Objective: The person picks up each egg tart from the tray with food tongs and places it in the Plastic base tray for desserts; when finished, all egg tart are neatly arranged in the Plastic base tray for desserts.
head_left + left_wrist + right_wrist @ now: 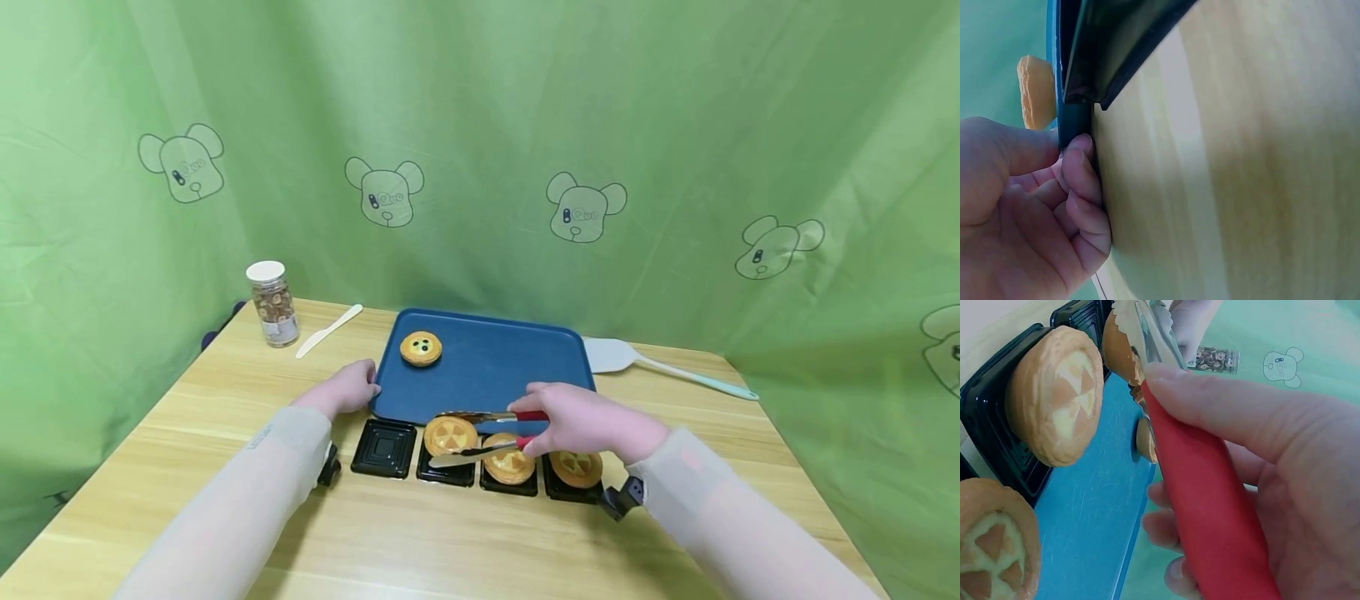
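My left hand [348, 390] pinches the left rim of a blue tray [495, 358], thumb above and curled fingers at its underside. My right hand [581, 421] grips red-handled metal tongs [468, 455]. Between the tongs' two arms is an egg tart [450, 435] over the second black plastic box [447, 477]; whether it touches the box I cannot tell. Two more tarts, one in the third box [508, 462] and one in the fourth [576, 469], have a fan-like pattern on top. A tart with dark dots [421, 348] lies on the tray's left side.
Leftmost in the row stands a bare black box [383, 448]. Behind my left hand are a lidded jar [275, 308] and a pale plastic knife [328, 331]. Right of the tray lies a white spatula [611, 356]. Green curtain [480, 167] hangs behind the wooden table [390, 533].
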A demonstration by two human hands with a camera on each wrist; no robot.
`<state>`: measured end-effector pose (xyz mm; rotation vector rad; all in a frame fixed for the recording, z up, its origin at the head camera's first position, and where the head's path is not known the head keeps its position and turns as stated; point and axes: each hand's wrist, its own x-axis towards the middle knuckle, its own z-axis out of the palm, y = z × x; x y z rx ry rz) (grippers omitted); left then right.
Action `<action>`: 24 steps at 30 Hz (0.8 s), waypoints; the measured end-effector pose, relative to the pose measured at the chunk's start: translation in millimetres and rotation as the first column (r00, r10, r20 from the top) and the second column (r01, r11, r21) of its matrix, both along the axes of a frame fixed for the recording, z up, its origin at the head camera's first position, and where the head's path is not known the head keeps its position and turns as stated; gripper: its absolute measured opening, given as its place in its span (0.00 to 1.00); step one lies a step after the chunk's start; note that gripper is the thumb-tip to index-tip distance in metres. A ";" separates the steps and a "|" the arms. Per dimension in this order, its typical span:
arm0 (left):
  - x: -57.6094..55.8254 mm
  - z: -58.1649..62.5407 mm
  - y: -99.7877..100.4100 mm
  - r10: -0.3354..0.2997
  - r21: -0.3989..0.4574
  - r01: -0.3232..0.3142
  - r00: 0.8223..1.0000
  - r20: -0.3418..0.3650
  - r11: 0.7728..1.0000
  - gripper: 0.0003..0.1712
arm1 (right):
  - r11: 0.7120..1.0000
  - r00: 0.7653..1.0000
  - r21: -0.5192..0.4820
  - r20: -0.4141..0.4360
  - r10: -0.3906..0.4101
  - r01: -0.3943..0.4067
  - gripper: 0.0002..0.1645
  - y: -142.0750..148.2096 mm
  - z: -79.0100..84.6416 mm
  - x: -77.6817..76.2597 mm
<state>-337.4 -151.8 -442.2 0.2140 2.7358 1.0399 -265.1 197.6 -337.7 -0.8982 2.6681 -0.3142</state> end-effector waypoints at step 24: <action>-0.6 -1.1 -1.2 -0.004 0.003 0.004 1.000 -0.010 1.000 0.08 | 0.998 1.000 0.068 -0.028 0.009 -0.007 0.38 -5.1 -9.7 0.7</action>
